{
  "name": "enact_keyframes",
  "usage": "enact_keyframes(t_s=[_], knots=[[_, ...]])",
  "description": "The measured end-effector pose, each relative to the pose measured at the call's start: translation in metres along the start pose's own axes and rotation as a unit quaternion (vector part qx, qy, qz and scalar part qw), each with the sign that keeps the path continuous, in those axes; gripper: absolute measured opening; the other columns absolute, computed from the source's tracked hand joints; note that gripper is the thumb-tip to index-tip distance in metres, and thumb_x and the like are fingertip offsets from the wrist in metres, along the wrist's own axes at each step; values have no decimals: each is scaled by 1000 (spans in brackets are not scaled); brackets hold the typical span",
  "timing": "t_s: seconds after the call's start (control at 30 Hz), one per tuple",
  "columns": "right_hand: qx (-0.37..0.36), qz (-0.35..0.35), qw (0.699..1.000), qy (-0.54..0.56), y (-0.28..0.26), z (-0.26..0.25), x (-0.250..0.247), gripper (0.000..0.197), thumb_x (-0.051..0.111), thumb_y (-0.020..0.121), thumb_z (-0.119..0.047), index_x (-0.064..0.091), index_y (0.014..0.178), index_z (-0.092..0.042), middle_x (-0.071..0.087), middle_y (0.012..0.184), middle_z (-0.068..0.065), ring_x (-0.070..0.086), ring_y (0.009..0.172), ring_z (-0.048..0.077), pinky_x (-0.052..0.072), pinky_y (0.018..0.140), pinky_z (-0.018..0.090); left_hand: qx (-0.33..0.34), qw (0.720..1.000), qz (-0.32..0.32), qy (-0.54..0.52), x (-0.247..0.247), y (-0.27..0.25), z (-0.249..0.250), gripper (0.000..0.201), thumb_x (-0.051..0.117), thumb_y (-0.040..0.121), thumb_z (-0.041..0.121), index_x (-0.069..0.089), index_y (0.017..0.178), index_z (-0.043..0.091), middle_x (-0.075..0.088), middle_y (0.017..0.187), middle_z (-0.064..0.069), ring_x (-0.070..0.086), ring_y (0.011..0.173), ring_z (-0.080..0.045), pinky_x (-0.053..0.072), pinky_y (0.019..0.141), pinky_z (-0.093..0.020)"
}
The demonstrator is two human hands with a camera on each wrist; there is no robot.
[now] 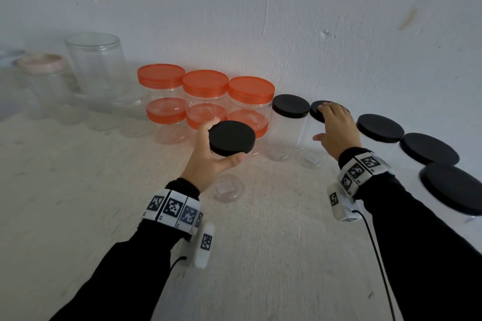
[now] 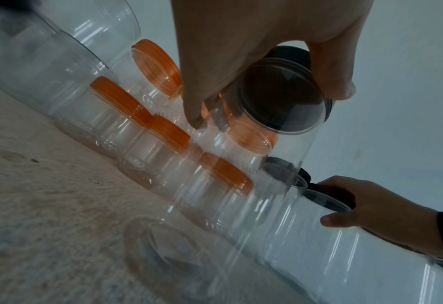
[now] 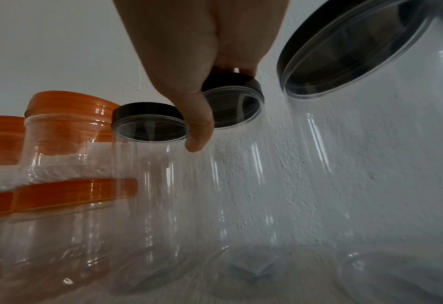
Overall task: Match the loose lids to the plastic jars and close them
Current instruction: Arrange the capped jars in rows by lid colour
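Note:
My left hand (image 1: pixel 226 141) grips the black lid (image 1: pixel 234 135) of a clear plastic jar (image 1: pixel 228 187), thumb on the near rim and fingers on the far rim. In the left wrist view the left hand (image 2: pixel 269 107) wraps this lid (image 2: pixel 280 98), and the jar body (image 2: pixel 241 185) runs down to the table. My right hand (image 1: pixel 322 122) holds a second black-lidded jar (image 1: pixel 317 112) by the wall, fingers curled over its lid and thumb at its side. In the right wrist view the right hand (image 3: pixel 219 106) covers that lid (image 3: pixel 236 98).
Orange-lidded jars (image 1: pixel 206 83) are stacked two high against the wall, with a black-lidded jar (image 1: pixel 290 105) beside them. More black-lidded jars (image 1: pixel 379 128) (image 1: pixel 429 147) (image 1: pixel 453 187) line the right. A big open clear jar (image 1: pixel 96 65) and a pink-lidded jar (image 1: pixel 40 64) stand far left.

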State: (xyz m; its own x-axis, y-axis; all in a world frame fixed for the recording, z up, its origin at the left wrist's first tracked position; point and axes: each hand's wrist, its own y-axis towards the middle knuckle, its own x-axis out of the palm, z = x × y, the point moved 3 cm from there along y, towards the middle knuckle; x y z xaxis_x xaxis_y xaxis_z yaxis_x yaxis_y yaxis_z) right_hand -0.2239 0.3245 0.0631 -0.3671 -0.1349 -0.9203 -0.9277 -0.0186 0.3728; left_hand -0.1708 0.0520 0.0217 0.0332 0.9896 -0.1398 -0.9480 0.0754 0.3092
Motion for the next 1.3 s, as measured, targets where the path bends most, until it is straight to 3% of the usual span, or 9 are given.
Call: enact_keyframes(t_s=[0.3, 0.4, 0.53, 0.7, 0.9, 1.0, 1.1, 1.2, 1.3], knots=[[-3, 3, 1000, 9, 3, 1, 3, 69, 74, 75, -10, 41, 134, 0, 40, 140, 16, 33, 132, 32, 22, 112, 37, -7, 1000, -3, -9, 0, 0, 0, 84, 73, 62, 33, 29, 132, 25, 39, 131, 3, 40, 123, -14, 38, 103, -30], [-9, -6, 1000, -12, 3, 0, -1, 70, 73, 78, -16, 38, 136, -2, 38, 143, 13, 30, 134, 29, 13, 116, 40, -9, 1000, -10, -16, 3, 1, 1, 82, 74, 61, 33, 29, 130, 27, 41, 125, 9, 41, 122, -12, 38, 103, -31], [-19, 21, 999, -35, -11, -4, -12, 71, 70, 81, -24, 33, 140, -5, 28, 150, 12, 18, 142, 28, 5, 115, 46, -19, 999, -40, -17, 16, 6, 1, 88, 76, 60, 35, 28, 133, 27, 41, 133, 0, 41, 124, -14, 38, 104, -32], [-5, 98, 995, -22, -57, 4, -38, 58, 68, 82, -23, 45, 131, -3, 39, 143, 14, 31, 135, 32, 17, 113, 50, -14, 997, -78, -15, 47, 17, 7, 81, 78, 71, 21, 26, 133, 22, 40, 128, 2, 42, 119, -11, 39, 95, -19], [36, 142, 987, -64, -124, 36, -67, 46, 73, 77, -21, 57, 116, -1, 50, 132, 19, 41, 127, 39, 25, 107, 58, -24, 994, -108, -1, 72, 27, 9, 78, 74, 77, 18, 23, 136, 13, 42, 127, -1, 43, 117, -13, 36, 102, -29], [84, 162, 979, -92, -148, 57, -80, 44, 74, 75, -25, 60, 110, -1, 51, 130, 20, 42, 124, 43, 28, 103, 60, -17, 993, -118, 13, 77, 32, 10, 90, 79, 66, 41, 27, 134, 14, 41, 131, -5, 42, 121, -17, 37, 104, -35], [167, 163, 968, -92, -167, 73, -86, 46, 72, 75, -34, 61, 109, -4, 46, 132, 22, 38, 123, 46, 32, 98, 58, 7, 993, -102, 55, 76, 34, 9, 98, 69, 49, 61, 34, 129, 16, 35, 131, -6, 39, 123, -22, 37, 105, -41], [240, 171, 955, -10, -178, 79, -87, 37, 67, 81, -30, 60, 107, -4, 47, 127, 18, 38, 119, 40, 44, 80, 49, 11, 993, -105, 52, 75, 34, 10, 86, 70, 50, 60, 38, 122, 26, 39, 132, -7, 42, 122, -20, 38, 104, -39], [232, 188, 954, 37, -178, 74, -82, 32, 66, 83, -28, 59, 102, -3, 54, 110, 15, 40, 112, 35, 38, 63, 34, 7, 994, -96, 45, 74, 34, 10, 79, 79, 63, 43, 38, 127, 19, 42, 133, -6, 43, 121, -17, 38, 99, -30]])
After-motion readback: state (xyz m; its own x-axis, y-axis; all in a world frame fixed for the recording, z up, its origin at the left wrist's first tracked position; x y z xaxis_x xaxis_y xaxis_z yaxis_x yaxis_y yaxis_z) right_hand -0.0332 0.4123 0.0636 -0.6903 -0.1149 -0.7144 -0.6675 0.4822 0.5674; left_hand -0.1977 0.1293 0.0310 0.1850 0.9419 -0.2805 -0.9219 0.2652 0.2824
